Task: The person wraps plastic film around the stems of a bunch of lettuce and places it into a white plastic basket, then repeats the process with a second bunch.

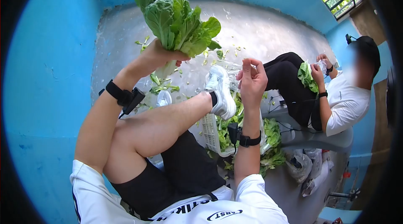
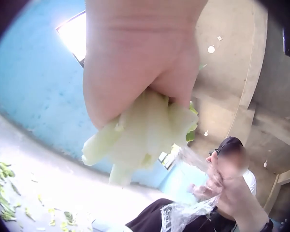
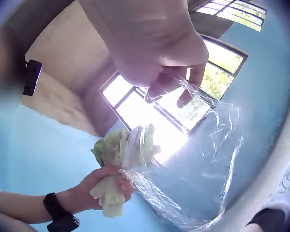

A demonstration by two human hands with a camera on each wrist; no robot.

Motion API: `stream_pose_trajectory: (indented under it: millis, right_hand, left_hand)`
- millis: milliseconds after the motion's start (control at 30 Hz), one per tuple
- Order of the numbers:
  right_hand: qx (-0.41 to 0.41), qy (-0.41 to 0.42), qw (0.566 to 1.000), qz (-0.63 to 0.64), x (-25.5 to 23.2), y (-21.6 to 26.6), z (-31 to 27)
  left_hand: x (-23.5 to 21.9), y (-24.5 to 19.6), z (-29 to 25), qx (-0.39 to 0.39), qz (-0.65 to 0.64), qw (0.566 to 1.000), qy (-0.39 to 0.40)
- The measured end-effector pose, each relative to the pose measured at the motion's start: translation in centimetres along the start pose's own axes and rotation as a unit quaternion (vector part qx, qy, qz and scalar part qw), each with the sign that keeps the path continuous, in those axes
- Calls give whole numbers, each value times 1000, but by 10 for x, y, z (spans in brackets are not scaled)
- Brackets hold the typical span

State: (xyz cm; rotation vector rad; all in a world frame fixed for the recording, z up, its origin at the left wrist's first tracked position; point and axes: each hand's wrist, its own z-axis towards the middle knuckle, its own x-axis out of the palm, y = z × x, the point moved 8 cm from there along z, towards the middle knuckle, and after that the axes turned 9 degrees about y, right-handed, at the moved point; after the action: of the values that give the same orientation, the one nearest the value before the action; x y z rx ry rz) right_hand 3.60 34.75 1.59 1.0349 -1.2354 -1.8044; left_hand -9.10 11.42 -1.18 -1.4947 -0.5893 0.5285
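My left hand (image 1: 158, 54) grips a bunch of leafy greens (image 1: 172, 20) around its pale stalks, with the broad green leaves fanning upward. In the left wrist view, the cut white stalk ends (image 2: 137, 137) poke out below the palm. My right hand (image 1: 253, 82) is raised to the right of the bunch, pinching a clear, thin plastic sheet or bag (image 3: 222, 140) between thumb and fingers. The crinkled plastic stretches from those fingertips across to the greens in the right wrist view, where it meets the bunch near the left hand.
A white plastic crate (image 1: 212, 133) of greens stands below my right arm, with more leaves (image 1: 273, 161) beside it. Leaf scraps (image 1: 157, 82) litter the floor. At right, another person (image 1: 348, 98) sits holding greens (image 1: 307, 77) and plastic. Filled plastic bags (image 1: 302, 167) lie behind the crate.
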Motion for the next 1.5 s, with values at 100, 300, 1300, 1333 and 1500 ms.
stream_pose_trajectory:
  millis: [100, 300, 1300, 1333, 1500]
  right_hand:
    - [-42, 62, 997, -19, 2, -6, 6]
    - [-38, 82, 993, 69, 8, -5, -7]
    - [-57, 28, 935, 350, 3, 20, 0]
    - [-59, 25, 929, 365, 5, 19, 1]
    - [-57, 51, 927, 366, 17, 13, 3]
  left_hand:
    - [-2, -14, 1, 45, 32, 998, -30]
    - [-7, -12, -3, 72, -15, 996, -44]
    - [51, -20, 1, 70, -303, 944, 108]
    - [57, -16, 2, 54, -320, 938, 124]
    - [82, -13, 1, -2, -350, 908, 231]
